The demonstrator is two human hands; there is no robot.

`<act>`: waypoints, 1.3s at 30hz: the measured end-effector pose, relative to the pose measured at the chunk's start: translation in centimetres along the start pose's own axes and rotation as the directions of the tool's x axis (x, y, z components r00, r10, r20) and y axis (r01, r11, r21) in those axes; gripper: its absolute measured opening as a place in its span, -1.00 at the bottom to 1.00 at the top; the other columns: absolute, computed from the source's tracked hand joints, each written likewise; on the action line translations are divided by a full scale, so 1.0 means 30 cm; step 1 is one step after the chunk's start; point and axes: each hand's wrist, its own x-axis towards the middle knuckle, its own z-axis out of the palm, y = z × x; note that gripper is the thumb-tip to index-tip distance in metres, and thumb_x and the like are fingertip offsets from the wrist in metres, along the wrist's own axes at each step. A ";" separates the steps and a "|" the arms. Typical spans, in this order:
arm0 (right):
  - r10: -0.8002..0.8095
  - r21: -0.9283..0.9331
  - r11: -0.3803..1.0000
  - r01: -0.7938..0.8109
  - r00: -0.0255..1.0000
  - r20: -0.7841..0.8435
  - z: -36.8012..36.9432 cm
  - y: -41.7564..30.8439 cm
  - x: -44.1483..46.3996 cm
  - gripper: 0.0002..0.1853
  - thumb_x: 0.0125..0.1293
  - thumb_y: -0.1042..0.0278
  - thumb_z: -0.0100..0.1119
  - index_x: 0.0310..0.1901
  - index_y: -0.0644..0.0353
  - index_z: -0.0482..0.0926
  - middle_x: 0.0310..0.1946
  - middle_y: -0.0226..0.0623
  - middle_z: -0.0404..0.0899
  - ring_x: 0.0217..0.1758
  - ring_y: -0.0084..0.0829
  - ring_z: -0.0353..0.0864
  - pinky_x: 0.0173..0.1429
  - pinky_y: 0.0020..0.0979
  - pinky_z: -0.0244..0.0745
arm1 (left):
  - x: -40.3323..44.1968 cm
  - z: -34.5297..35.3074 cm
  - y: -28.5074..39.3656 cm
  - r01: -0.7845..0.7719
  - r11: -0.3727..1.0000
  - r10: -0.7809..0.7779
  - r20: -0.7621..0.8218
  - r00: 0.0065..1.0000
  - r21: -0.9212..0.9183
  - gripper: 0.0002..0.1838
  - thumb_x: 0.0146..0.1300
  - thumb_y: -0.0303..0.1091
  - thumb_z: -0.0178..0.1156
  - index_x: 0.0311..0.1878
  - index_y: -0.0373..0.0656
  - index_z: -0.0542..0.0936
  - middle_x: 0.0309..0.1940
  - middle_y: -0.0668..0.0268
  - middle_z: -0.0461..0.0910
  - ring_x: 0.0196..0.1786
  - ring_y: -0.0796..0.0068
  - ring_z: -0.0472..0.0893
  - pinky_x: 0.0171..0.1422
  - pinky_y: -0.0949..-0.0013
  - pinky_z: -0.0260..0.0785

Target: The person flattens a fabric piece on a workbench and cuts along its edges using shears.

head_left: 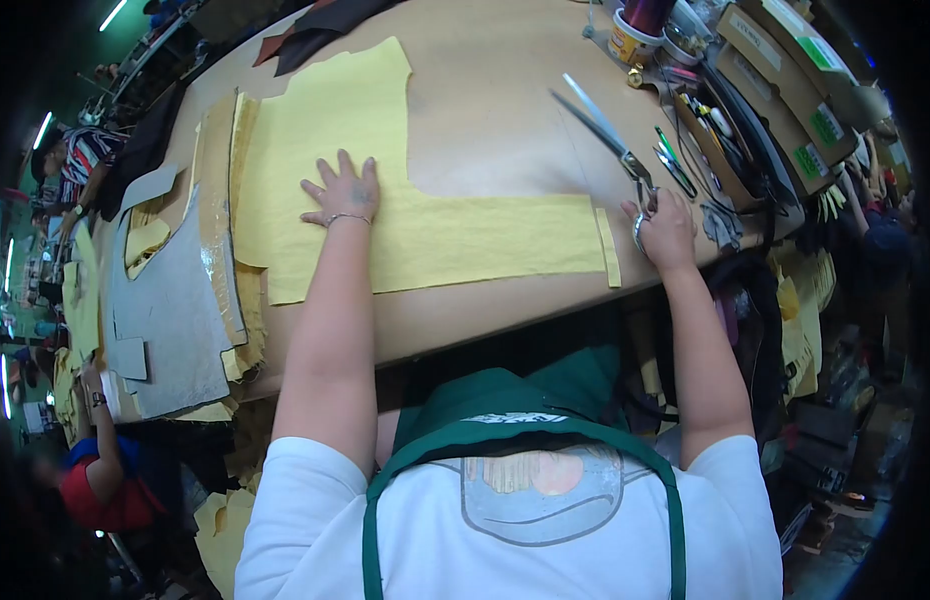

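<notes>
A large piece of yellow fabric (pixel 475 240) lies flat on the table, with a tall part on the left and a long arm reaching right. My left hand (pixel 343 192) rests on it, palm down and fingers spread. In my right hand (pixel 669 232), near the table's front edge, is a pair of large metal scissors (pixel 613 138). Their blades point away to the upper left, slightly apart, above the bare tabletop. A narrow yellow strip (pixel 608 250) lies at the fabric's right end, close to the scissor handles.
Grey pattern pieces (pixel 170 310) and a taped cardboard edge (pixel 215 220) lie left of the fabric. Green-handled snips (pixel 673 165), a box of pens (pixel 713 125), a tub (pixel 630 42) and cardboard boxes (pixel 785 90) stand right. Other people work at both sides.
</notes>
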 end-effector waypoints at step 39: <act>-0.135 0.059 0.990 0.127 0.981 0.143 -0.068 -0.083 -0.294 -0.31 -0.39 -0.17 0.37 -0.33 0.23 0.37 -0.37 -0.25 0.40 -0.18 -0.18 0.35 -0.12 -0.14 0.24 | -0.589 -0.051 -0.366 -0.814 0.562 0.813 -0.083 0.576 -0.146 -0.45 -0.07 -0.02 0.23 0.01 0.00 0.44 0.07 0.35 0.38 0.20 0.28 0.28 0.16 -0.10 0.06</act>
